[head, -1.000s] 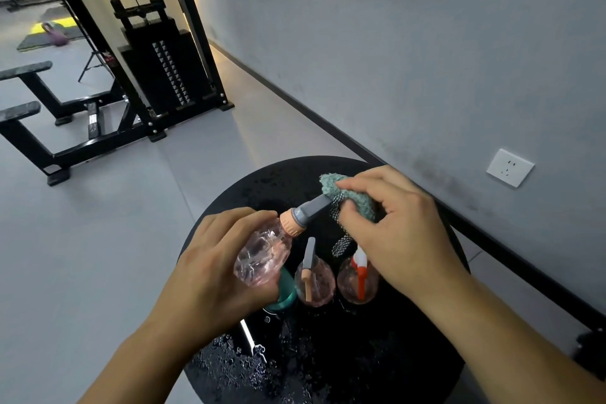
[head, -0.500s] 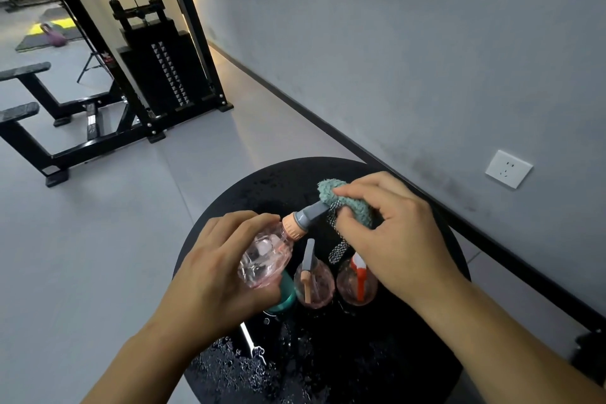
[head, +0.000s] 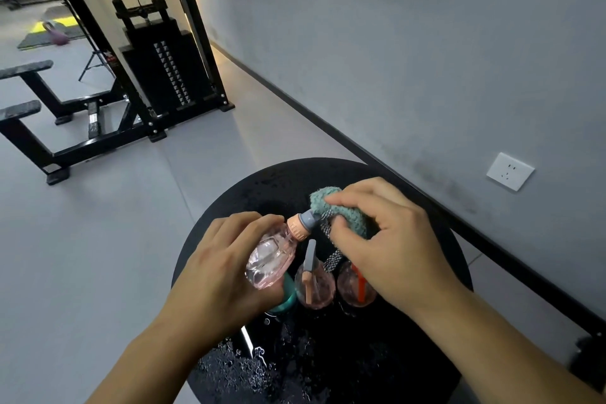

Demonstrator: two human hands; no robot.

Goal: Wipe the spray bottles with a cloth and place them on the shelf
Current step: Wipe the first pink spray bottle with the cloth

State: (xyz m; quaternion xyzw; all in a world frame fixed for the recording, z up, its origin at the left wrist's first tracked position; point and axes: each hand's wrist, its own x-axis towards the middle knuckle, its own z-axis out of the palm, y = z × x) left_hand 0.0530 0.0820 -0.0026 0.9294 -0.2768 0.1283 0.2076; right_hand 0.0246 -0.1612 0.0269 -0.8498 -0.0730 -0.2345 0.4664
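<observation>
My left hand [head: 216, 275] holds a clear pink spray bottle [head: 270, 257] tilted on its side, its peach collar and grey spray head pointing right. My right hand [head: 387, 239] presses a teal cloth [head: 341, 210] around that grey head, which is mostly hidden in the cloth. Below them, on the round black table [head: 426, 256], stand a pink bottle with a grey and peach sprayer [head: 313, 284] and a pink bottle with a red sprayer [head: 355, 285]. A teal bottle [head: 285, 297] is half hidden under the held one.
Water drops cover the table's near side [head: 255, 367]. A grey wall with a white socket [head: 510, 170] runs along the right. A black cable weight machine [head: 164, 69] and benches [head: 23, 108] stand on the grey floor to the far left.
My right hand has slid the cloth along the spray head toward the bottle's collar, so less of the grey head shows. The left hand keeps the bottle nearly still.
</observation>
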